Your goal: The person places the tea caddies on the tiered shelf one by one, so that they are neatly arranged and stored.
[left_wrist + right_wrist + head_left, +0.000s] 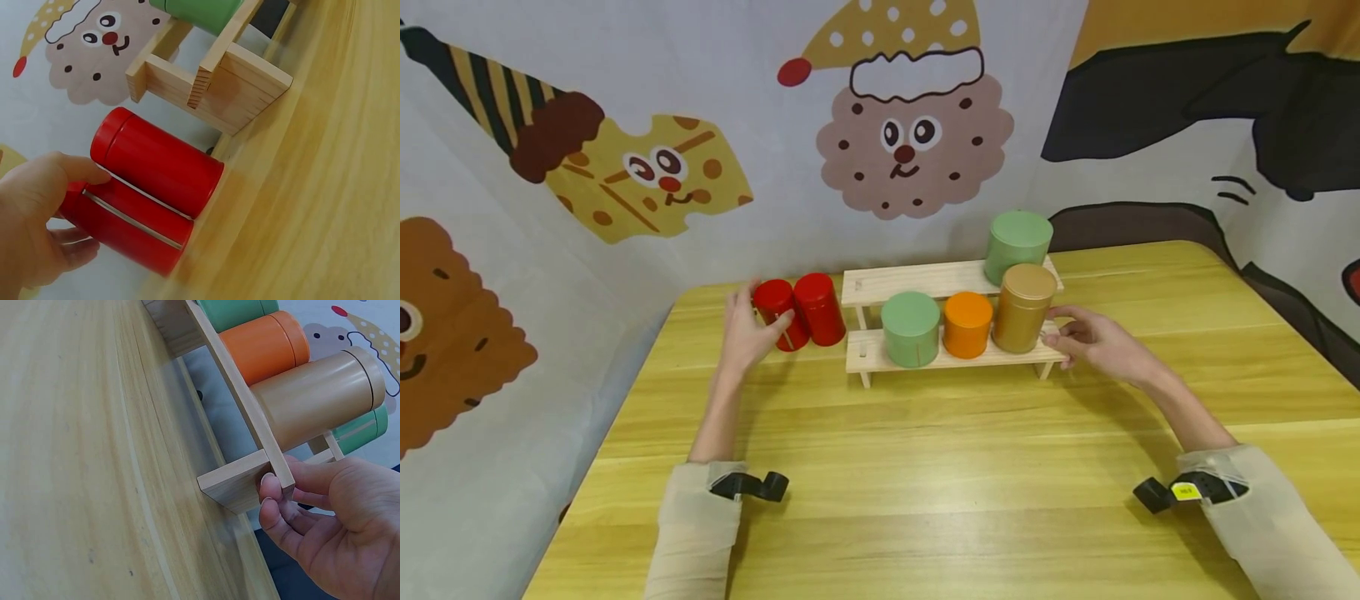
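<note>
Two red tins stand side by side on the table, left of a two-tier wooden rack (891, 287). My left hand (747, 333) grips the left red tin (119, 228), thumb on its near side and fingers round the far side. The other red tin (159, 164) stands right beside it. On the lower tier are a green tin (911, 329), an orange tin (967, 325) and a tall gold tin (1024, 308). A second green tin (1018, 246) sits on the upper tier. My right hand (340, 525) pinches the right end of the lower tier, near the gold tin.
The wooden table (925, 475) stretches in front of the rack. Behind it hangs a cloth (760, 225) printed with cartoon snacks, close to the tins and the rack. A black strap mount (748, 486) sits on the left sleeve, and another (1191, 490) on the right.
</note>
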The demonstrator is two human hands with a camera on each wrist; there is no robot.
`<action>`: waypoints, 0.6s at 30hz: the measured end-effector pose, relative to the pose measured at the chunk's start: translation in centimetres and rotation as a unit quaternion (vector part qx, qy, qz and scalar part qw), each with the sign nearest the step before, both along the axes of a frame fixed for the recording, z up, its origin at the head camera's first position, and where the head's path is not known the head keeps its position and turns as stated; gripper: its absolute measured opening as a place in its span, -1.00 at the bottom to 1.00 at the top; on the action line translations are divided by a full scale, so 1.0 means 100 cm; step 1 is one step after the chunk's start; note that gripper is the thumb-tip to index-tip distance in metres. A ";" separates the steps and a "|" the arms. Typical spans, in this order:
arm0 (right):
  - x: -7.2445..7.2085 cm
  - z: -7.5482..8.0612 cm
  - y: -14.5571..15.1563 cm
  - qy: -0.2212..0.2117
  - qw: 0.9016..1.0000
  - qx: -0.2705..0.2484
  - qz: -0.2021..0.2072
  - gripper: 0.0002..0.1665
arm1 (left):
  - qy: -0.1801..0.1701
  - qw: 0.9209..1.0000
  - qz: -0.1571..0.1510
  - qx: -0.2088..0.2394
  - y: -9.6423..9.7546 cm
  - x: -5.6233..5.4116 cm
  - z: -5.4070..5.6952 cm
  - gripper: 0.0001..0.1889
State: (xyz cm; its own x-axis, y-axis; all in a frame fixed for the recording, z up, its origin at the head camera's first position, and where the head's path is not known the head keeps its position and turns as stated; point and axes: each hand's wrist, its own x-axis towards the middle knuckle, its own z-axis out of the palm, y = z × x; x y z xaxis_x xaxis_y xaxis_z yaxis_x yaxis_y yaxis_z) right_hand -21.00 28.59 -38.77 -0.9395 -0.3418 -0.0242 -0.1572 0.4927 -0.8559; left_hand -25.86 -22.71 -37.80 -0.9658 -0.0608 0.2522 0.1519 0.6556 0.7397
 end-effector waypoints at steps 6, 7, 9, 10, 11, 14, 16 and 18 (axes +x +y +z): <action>0.000 0.000 0.000 0.002 1.000 0.001 0.002 -0.38 | 0.000 1.000 -0.003 0.000 -0.001 -0.001 -0.004 -0.19; 0.000 0.000 0.000 0.002 1.000 0.002 0.002 -0.38 | 0.003 1.000 -0.005 0.000 -0.002 -0.001 -0.005 -0.20; 0.000 0.000 0.000 0.003 1.000 0.003 0.003 -0.38 | 0.010 1.000 -0.009 0.002 -0.001 -0.001 -0.005 -0.21; 0.000 0.000 0.000 0.004 1.000 0.003 0.003 -0.39 | 0.015 1.000 -0.010 0.006 -0.001 -0.001 -0.006 -0.22; 0.000 0.000 0.000 0.004 1.000 0.003 0.003 -0.39 | 0.018 1.000 -0.012 0.012 -0.001 -0.002 -0.006 -0.23; 0.000 0.000 0.000 0.003 1.000 0.002 0.002 -0.39 | 0.022 0.999 -0.012 0.034 0.000 -0.003 -0.006 -0.26; 0.000 0.000 0.000 0.003 1.000 0.000 0.001 -0.39 | 0.020 0.999 -0.007 0.050 0.001 -0.003 -0.006 -0.26; 0.000 0.000 0.000 0.002 1.000 -0.002 0.001 -0.39 | 0.016 0.998 -0.001 0.061 0.001 -0.003 -0.005 -0.26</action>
